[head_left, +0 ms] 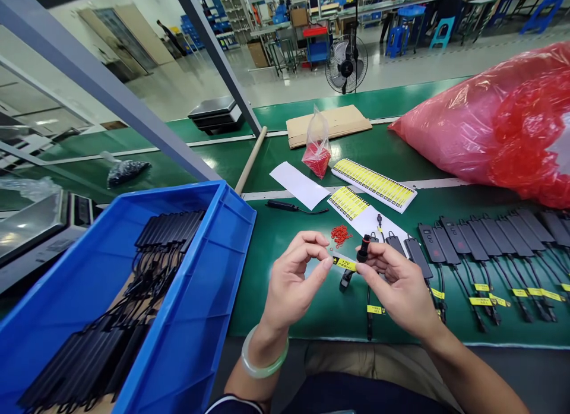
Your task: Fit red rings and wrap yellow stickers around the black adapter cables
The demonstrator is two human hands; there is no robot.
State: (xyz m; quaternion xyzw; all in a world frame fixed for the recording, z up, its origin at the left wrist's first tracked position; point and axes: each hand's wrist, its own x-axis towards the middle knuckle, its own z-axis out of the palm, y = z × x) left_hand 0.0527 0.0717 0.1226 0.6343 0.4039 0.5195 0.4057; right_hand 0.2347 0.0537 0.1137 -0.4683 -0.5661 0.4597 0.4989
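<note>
Between my two hands stretches a yellow label strip [345, 263] printed "12V". My left hand [298, 277] pinches its left end between thumb and finger. My right hand [394, 280] grips a black cable connector [364, 247], with the strip's right end against it. Just beyond my fingertips lies a small pile of red rings [340, 236]. Past it sits a partly used sheet of yellow labels [350, 204]. Several black boxes with cables [478, 239] stand in a row on the right, many with yellow labels on their cables.
A blue crate [236, 224] at left holds more black cabled boxes. At the back are a bag of red bits [317, 158], cardboard [345, 122], a label stack [376, 185] and a white sheet [299, 185]. A big red plastic bag [485, 123] bulges at right.
</note>
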